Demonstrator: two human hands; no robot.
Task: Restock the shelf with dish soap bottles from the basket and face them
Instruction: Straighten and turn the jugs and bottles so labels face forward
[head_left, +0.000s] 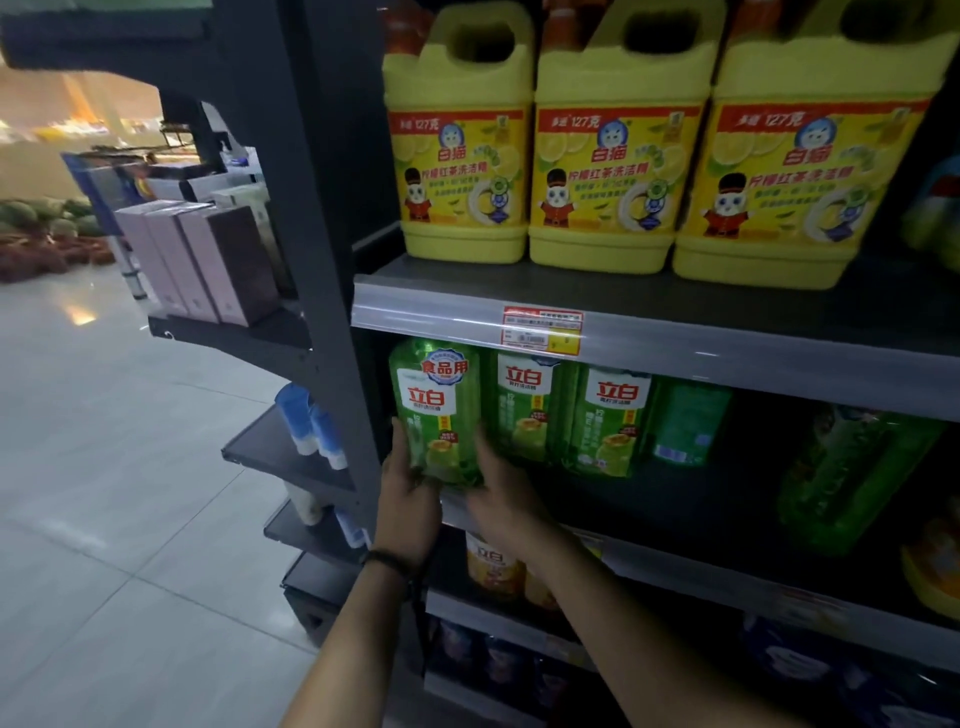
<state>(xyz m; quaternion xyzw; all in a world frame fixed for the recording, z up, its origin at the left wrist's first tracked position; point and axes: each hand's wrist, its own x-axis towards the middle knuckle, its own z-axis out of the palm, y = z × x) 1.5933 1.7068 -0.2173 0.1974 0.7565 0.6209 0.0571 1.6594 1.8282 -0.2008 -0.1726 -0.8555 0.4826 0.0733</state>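
Note:
A green dish soap bottle (435, 410) stands at the left front of the middle shelf (675, 525), label facing me. My left hand (408, 499) grips its lower left side and my right hand (501, 493) holds its lower right side. Two more green bottles (524, 410) (613, 421) stand just to its right with labels forward. A fourth green bottle (688, 423) sits further back with its rear label showing. Another green bottle (852, 478) leans tilted at the far right. No basket is in view.
Three large yellow jugs (613, 150) fill the shelf above, over a price strip (543, 327). Yellow and dark bottles stand on the lower shelves (493, 566). A dark upright post (322, 260) bounds the shelf on the left, with side racks of boxes (208, 260) and tiled floor beyond.

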